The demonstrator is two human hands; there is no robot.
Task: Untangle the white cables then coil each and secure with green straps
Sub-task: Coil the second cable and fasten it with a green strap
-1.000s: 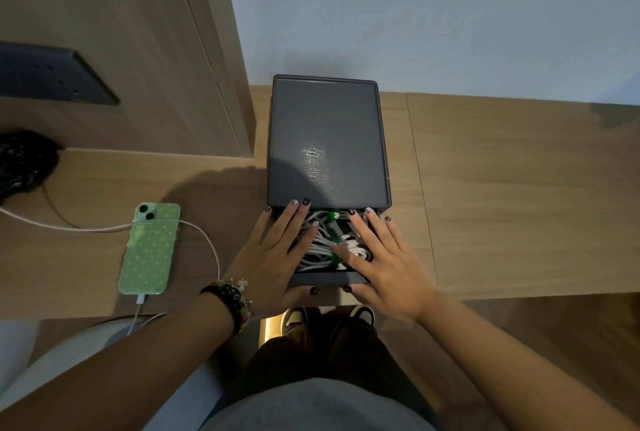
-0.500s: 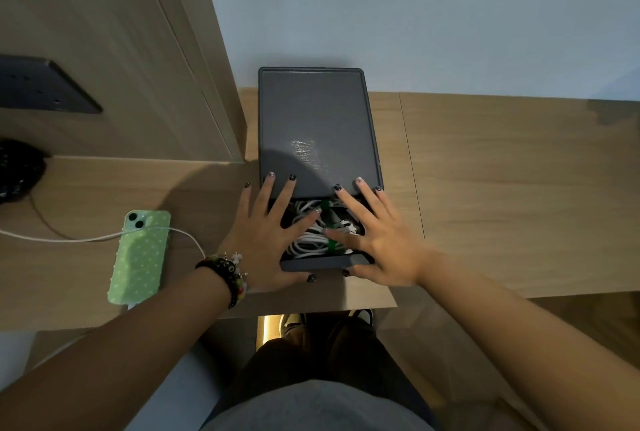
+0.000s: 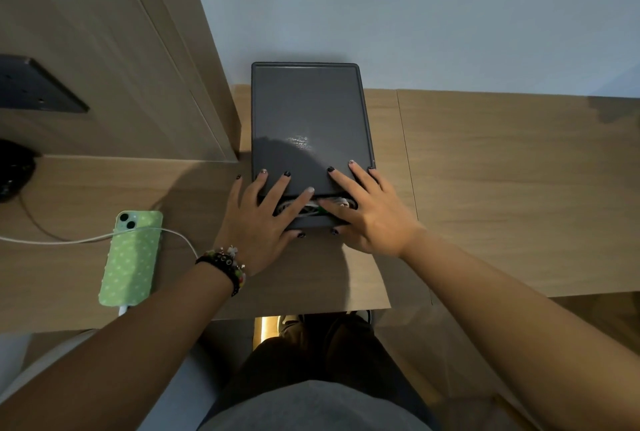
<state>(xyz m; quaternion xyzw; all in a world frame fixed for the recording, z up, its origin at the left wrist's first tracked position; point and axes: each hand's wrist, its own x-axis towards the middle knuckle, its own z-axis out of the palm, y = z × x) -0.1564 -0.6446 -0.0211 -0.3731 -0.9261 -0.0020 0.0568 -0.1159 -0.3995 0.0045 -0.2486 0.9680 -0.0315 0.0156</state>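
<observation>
Your left hand lies flat with fingers straight and spread, its fingertips resting on the near edge of the dark grey lid and its thumb reaching down over the front wall of the grey box; your right hand mirrors it, fingers straight and splayed across the lid's near right corner, thumb tucked at the box's front; neither hand curls round anything, both simply press flat on lid and box. The lid covers most of the box, leaving only a narrow gap at the near end; in that gap, between your two hands, you can see the white cables bunched together, with a bit of green strap showing among them; how many cables lie there cannot be told, since the lid and your fingers hide most of them. The box sits on the wooden desk, its far end against the pale wall, just beside a wooden side panel. To your left on the desk lies a phone in a green dotted case, face down, with a white charging cord running across it; a beaded bracelet circles your left wrist; a dark plate is fixed on the panel further left.
</observation>
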